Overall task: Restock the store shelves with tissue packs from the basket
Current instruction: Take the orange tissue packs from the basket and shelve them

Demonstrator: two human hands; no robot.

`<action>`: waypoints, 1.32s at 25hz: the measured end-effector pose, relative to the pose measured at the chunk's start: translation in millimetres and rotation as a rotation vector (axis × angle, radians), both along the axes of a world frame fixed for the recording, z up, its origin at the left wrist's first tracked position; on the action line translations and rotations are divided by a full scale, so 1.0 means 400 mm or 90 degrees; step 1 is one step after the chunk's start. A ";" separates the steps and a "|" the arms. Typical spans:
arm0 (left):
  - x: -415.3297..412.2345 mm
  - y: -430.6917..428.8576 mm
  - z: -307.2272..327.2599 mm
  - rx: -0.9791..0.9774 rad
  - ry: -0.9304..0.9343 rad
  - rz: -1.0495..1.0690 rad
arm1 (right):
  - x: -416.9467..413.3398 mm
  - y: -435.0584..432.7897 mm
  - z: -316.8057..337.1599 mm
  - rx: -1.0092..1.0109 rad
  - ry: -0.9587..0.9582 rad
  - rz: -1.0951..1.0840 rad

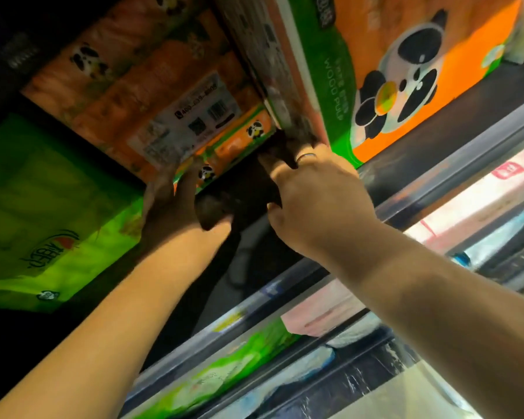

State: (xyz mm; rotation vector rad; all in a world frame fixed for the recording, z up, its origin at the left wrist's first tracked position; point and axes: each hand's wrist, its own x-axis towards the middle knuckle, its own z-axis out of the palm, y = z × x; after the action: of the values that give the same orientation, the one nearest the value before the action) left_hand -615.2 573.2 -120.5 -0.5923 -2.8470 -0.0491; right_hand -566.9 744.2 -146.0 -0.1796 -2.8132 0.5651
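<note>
- Pressing flat-fingered, left hand (pixel 176 204) props tissue pack (pixel 152 95) at eleven o'clock; probably light, squashy.
- Beside it, right hand (pixel 312 201) curls round panda pack (pixel 406 71) corner; slick film probably favours corner holds.

Shelf board (pixel 466 116): dark, slanting.
Price rail (pixel 466 158): clear strip along the shelf board's front edge.
Light: dim above shelf board, brighter below.
</note>
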 end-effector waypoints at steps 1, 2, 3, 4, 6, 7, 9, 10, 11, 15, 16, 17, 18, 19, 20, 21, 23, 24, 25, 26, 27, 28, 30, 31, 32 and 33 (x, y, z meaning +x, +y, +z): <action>0.027 0.029 -0.009 0.006 -0.022 -0.002 | 0.057 0.018 -0.001 0.003 0.013 0.000; 0.056 0.054 -0.015 0.014 -0.052 -0.020 | 0.115 0.042 -0.011 0.007 0.008 0.010; 0.091 0.080 -0.023 0.023 -0.067 -0.057 | 0.164 0.075 -0.031 -0.001 0.012 0.006; 0.138 0.111 -0.031 0.052 -0.077 -0.093 | 0.206 0.109 -0.058 0.006 -0.001 -0.013; 0.228 0.173 -0.057 0.096 -0.077 -0.194 | 0.302 0.167 -0.109 0.031 -0.037 -0.077; 0.269 0.206 -0.084 0.104 -0.080 -0.253 | 0.355 0.204 -0.142 0.031 -0.040 -0.113; 0.338 0.265 -0.155 0.109 -0.113 -0.352 | 0.443 0.278 -0.222 0.018 -0.074 -0.162; 0.372 0.306 -0.209 0.119 -0.143 -0.388 | 0.489 0.320 -0.272 0.016 -0.102 -0.179; 0.404 0.346 -0.266 0.126 -0.185 -0.407 | 0.528 0.358 -0.320 0.019 -0.127 -0.195; 0.499 0.505 -0.481 0.069 -0.310 -0.400 | 0.697 0.478 -0.519 0.021 -0.233 -0.276; 0.516 0.545 -0.522 0.047 -0.336 -0.403 | 0.735 0.501 -0.560 0.010 -0.260 -0.296; 0.529 0.586 -0.555 0.025 -0.359 -0.406 | 0.767 0.523 -0.599 0.000 -0.284 -0.309; 0.543 0.631 -0.592 -0.004 -0.389 -0.411 | 0.800 0.551 -0.639 -0.011 -0.311 -0.322; 0.555 0.674 -0.630 -0.026 -0.413 -0.417 | 0.827 0.579 -0.674 -0.021 -0.332 -0.339; 0.564 0.717 -0.669 -0.045 -0.434 -0.417 | 0.847 0.608 -0.706 -0.032 -0.354 -0.356; 0.573 0.757 -0.710 -0.058 -0.456 -0.410 | 0.866 0.635 -0.738 -0.043 -0.378 -0.372; 0.589 0.831 -0.795 -0.070 -0.507 -0.368 | 0.893 0.694 -0.801 -0.060 -0.450 -0.389; 0.594 0.863 -0.832 -0.072 -0.541 -0.339 | 0.900 0.726 -0.827 -0.065 -0.473 -0.393; 0.599 0.892 -0.867 -0.071 -0.570 -0.312 | 0.902 0.761 -0.850 -0.069 -0.487 -0.393; 0.605 0.929 -0.909 -0.073 -0.585 -0.291 | 0.904 0.807 -0.876 -0.071 -0.493 -0.392; 0.609 0.964 -0.949 -0.077 -0.586 -0.273 | 0.901 0.854 -0.901 -0.073 -0.493 -0.395; 0.609 0.996 -0.992 -0.080 -0.585 -0.256 | 0.897 0.901 -0.928 -0.076 -0.488 -0.399; 0.613 1.061 -1.075 -0.050 -0.609 -0.207 | 0.889 0.994 -0.991 -0.063 -0.485 -0.401; 0.616 1.090 -1.112 -0.020 -0.629 -0.176 | 0.883 1.034 -1.025 -0.055 -0.485 -0.398; 0.620 1.116 -1.151 0.013 -0.646 -0.146 | 0.874 1.073 -1.059 -0.047 -0.482 -0.397; 0.626 1.132 -1.181 0.040 -0.660 -0.105 | 0.864 1.109 -1.090 -0.040 -0.476 -0.395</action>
State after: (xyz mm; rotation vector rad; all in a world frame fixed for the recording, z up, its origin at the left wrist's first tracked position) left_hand -364.8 1026.1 -592.9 -1.0126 -3.7233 -0.6451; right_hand -221.4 1187.7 -582.2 -1.4832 -3.1238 0.4956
